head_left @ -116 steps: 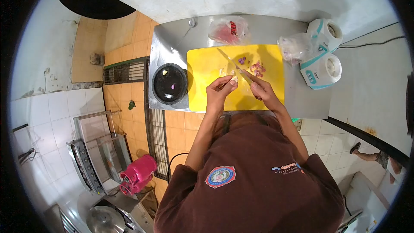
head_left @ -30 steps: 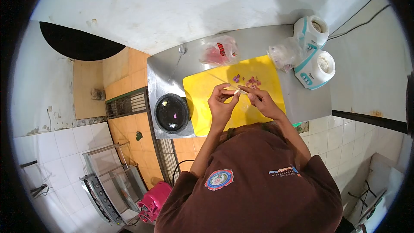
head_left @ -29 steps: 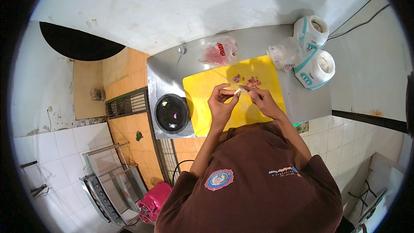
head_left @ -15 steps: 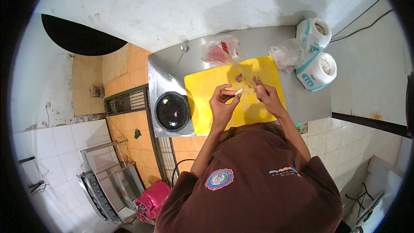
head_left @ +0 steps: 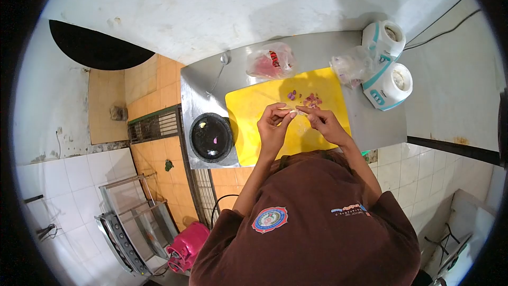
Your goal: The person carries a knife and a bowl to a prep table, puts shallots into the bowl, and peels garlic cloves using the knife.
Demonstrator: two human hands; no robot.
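Note:
My left hand (head_left: 273, 126) pinches a small pale garlic clove (head_left: 292, 111) between thumb and fingertips above the yellow cutting board (head_left: 248, 122). My right hand (head_left: 328, 127) is closed on a knife, which is mostly hidden by the fingers; its index finger reaches to the clove. Beyond the hands, purple shallots (head_left: 291, 95) lie on the board, beside a scatter of reddish-purple peelings (head_left: 312, 100). Left of the board sits a black stone mortar (head_left: 211, 148) with a pale piece and a purple piece inside.
A steel table (head_left: 378, 127) carries everything. At its back are a spoon (head_left: 225, 59), a clear bag with red contents (head_left: 270, 62) and another plastic bag (head_left: 349, 70). Two white-and-teal blender bases (head_left: 391, 87) stand at the right. A pink gas cylinder (head_left: 189, 243) is on the floor.
My right hand has swung left and inward, bringing its fingertips against the clove. More peelings now show on the board where the hand was. My left hand has barely moved.

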